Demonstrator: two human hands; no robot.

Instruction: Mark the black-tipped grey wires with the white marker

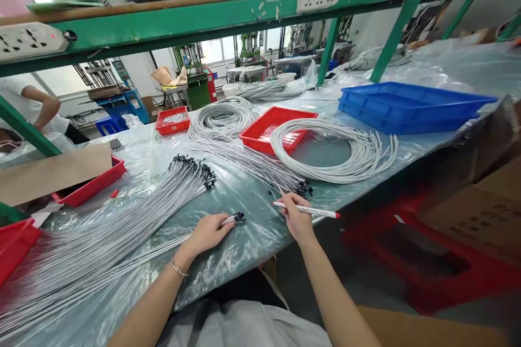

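Observation:
My left hand (209, 232) is closed round a few grey cables with black connectors (239, 217) that poke out past its fingers. In my right hand (296, 216) is a white marker (321, 211) with red ends, held across the fingers at the near ends of a cable bundle (260, 165) with black tips. Whether the right fingers also touch a cable is too small to tell. A large fanned bundle of grey cables (134, 222) with black connectors lies left of my left hand. Coiled cables (345, 165) lie beyond my right hand.
Red trays (264, 119) and a smaller red tray with small parts (172, 129) stand farther back. A blue tray (411, 119) sits at the right. A green shelf rail (195, 19) crosses above. At the right are a red stool (407, 271) and a carton (480, 211). A person stands at far left.

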